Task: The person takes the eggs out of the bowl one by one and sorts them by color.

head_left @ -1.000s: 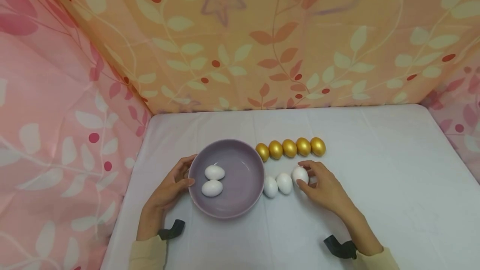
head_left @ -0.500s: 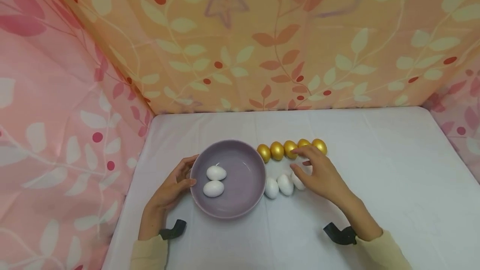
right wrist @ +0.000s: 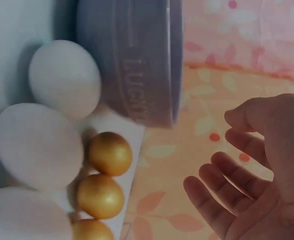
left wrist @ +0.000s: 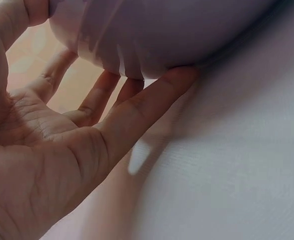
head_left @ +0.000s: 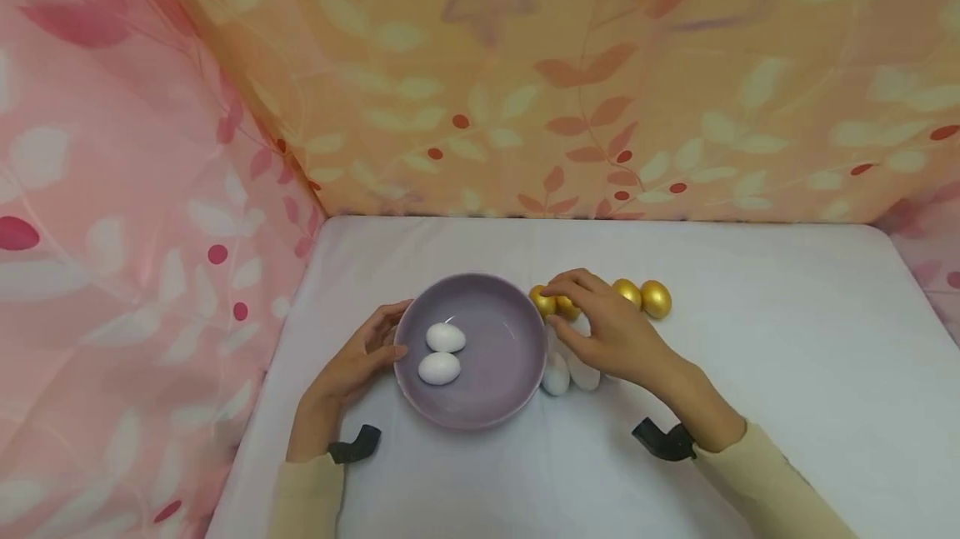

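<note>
Left hand (head_left: 358, 361) is cupping the purple bowl (head_left: 517, 356) with relaxed fingers; right hand (head_left: 611, 337) is hovering open-fingered over the gold eggs (head_left: 656, 298)

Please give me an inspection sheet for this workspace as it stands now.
Surface: white cloth-covered table.
Job's things: purple bowl holding two white eggs; more white eggs beside the bowl, partly hidden by the right hand; a row of gold eggs behind them.
Clutter: nothing seen.
Hands: left hand touches the bowl's side with straight fingers; right hand hovers over the gold eggs, fingers loosely curled, holding nothing in the right wrist view.
Cables: nothing seen; black wrist straps only.
Surroundings: floral cloth walls.
</note>
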`<move>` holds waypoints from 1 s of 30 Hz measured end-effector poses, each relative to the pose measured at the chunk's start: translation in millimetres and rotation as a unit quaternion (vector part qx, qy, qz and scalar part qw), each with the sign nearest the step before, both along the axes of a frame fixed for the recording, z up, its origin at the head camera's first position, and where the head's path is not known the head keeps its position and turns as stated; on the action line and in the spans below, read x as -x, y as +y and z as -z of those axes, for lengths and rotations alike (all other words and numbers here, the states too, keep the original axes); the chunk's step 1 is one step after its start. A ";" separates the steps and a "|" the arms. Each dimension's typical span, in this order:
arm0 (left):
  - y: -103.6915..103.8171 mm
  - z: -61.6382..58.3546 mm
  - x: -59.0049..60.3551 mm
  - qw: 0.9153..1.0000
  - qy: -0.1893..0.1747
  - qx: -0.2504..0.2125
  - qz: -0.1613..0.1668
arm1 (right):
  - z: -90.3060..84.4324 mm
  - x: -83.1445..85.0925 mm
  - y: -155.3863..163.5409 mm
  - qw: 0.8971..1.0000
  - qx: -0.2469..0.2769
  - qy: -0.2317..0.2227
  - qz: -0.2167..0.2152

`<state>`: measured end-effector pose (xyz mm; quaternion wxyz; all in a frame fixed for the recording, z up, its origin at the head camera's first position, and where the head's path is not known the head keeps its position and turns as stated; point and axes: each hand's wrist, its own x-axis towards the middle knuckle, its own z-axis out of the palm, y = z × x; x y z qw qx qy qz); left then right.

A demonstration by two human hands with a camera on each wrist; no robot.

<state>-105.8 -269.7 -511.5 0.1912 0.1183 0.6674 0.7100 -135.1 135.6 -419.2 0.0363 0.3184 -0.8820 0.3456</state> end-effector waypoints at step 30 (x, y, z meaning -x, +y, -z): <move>-4.2 3.3 -0.4 0.999 0.003 -0.020 0.032 | -10.9 39.6 -135.4 0.952 -0.127 -0.096 -0.263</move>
